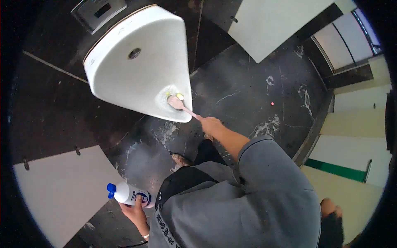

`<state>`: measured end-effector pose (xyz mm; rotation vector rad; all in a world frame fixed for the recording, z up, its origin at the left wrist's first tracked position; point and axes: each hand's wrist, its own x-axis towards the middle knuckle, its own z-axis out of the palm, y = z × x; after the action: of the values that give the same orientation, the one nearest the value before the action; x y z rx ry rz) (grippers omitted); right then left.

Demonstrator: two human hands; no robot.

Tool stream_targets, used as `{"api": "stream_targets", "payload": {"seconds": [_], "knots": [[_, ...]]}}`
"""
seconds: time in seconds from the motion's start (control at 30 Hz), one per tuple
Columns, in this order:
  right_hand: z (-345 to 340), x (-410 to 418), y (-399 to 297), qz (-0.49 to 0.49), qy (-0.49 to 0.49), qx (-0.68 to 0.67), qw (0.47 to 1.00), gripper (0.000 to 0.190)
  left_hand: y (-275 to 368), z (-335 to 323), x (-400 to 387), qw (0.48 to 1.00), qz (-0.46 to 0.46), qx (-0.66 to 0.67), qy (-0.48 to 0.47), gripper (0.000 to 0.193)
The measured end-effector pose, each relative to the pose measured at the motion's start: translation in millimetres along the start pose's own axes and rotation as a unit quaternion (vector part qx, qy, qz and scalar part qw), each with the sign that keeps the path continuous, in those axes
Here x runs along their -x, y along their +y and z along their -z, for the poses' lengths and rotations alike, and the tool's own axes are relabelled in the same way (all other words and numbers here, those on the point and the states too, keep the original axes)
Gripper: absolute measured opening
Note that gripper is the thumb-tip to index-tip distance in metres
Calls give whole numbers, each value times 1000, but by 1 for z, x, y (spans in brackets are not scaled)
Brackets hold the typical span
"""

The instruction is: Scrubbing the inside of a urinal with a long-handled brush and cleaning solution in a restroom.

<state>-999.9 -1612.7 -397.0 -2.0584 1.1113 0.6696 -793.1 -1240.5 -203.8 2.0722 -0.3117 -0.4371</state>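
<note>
My right hand (212,124) grips the thin handle of a pale pink brush (176,102). The brush head rests in the low basin of a white ceramic urinal (139,80), over the drain area. Small yellowish and white pieces (180,96) lie beside the head; the bristles are hidden from above. Down at the left, my left hand (135,214) is wrapped around a white plastic bottle (125,192) with a blue cap. The bottle leans to the left, bears a printed label, and is held apart from the urinal.
Pale partition panels (65,192) stand at left and another panel (276,24) at upper right. A metal plate (99,14) sits on the dark wall above the urinal. The floor (235,80) is dark, white-veined stone. Part of another person (332,217) appears at lower right.
</note>
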Motion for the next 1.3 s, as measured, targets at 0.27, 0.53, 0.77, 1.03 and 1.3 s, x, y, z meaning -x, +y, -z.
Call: {"api": "stream_targets", "payload": {"seconds": [0.27,0.53,0.77,1.03,1.3], "knots": [[-33,-48,-31,62,52,-101,992,62,35,-11,12,999,-8,-26,-33,66],[3,46,-12,-84,-124,-169,974,51,24,-7,10,999,-16,-48,7,68],[-6,-52,-13,4,76,-37,996,50,36,-8,9,999,7,-51,-12,69],[-37,4,-36,-28,-94,-271,958,73,19,-6,9,998,-18,-35,39,67],[-62,-80,-69,10,-45,-648,760,60,28,-3,14,998,0,-62,-9,67]]}}
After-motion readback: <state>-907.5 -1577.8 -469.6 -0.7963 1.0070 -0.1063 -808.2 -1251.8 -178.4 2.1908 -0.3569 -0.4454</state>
